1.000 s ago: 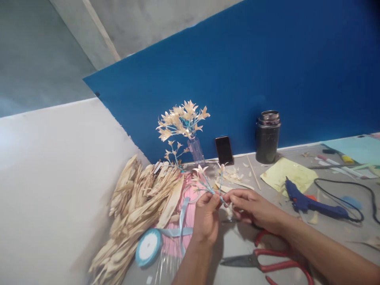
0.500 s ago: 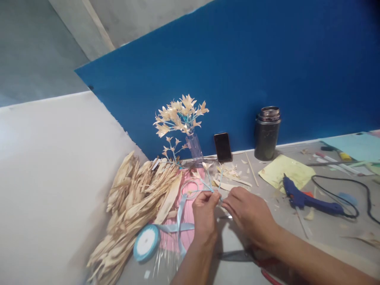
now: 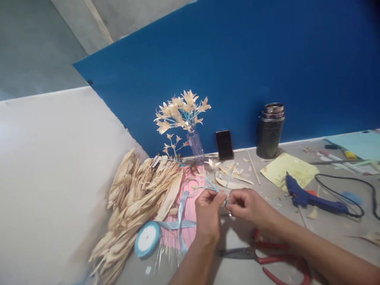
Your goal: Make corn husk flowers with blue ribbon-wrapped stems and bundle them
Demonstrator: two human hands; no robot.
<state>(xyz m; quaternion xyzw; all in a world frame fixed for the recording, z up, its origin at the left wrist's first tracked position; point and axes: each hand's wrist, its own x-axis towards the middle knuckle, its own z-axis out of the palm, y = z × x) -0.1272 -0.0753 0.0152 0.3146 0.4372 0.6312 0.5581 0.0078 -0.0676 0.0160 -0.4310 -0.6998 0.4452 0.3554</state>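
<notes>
My left hand [image 3: 209, 213] pinches the blue-wrapped stems of a small spray of pale husk flowers [image 3: 213, 164] between thumb and fingertips. Close beside it, my right hand [image 3: 252, 208] is closed in a pinch at the lower end of the stems; what sits between its fingertips is too small to make out. Under the right forearm lie red-handled scissors [image 3: 237, 253]. Left of my hands, light blue ribbon [image 3: 181, 213] trails over a pink pad [image 3: 190, 211] from its spool [image 3: 147, 239].
A bundle of dried husks [image 3: 133, 198] lies at left. Behind stand a clear vase [image 3: 195, 144] of husk flowers [image 3: 181, 111], a phone [image 3: 225, 145] and a dark flask [image 3: 270, 132]. A corded blue glue gun [image 3: 314, 202] rests at right by yellow paper [image 3: 291, 170].
My right hand has shifted slightly right and turned, its fingertips now pinched at the stem ends. More of the scissors' red handles shows. My left hand keeps its hold on the stems.
</notes>
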